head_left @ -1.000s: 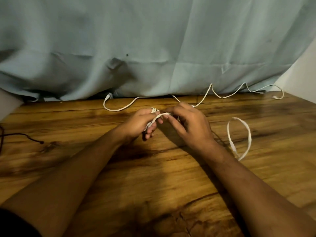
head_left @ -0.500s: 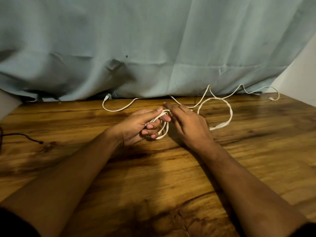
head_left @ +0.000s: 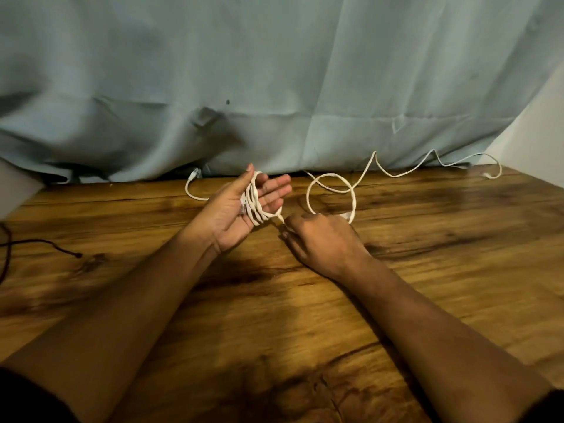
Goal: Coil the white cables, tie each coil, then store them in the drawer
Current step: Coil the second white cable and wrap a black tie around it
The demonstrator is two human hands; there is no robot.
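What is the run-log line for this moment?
step: coiling | left hand: open, white cable looped around it | right hand: pinches cable's free run | slack: loose on wooden table | tie: not done

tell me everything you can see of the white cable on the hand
The white cable is thin and flexible. Several turns wrap the flat left hand across its fingers; the right hand pinches the strand leaving them. The rest forms a loop beyond that hand, then snakes right over the wooden table along the curtain.

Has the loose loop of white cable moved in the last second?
Yes. The loose loop has slid left along the table, toward the curtain and the right hand.
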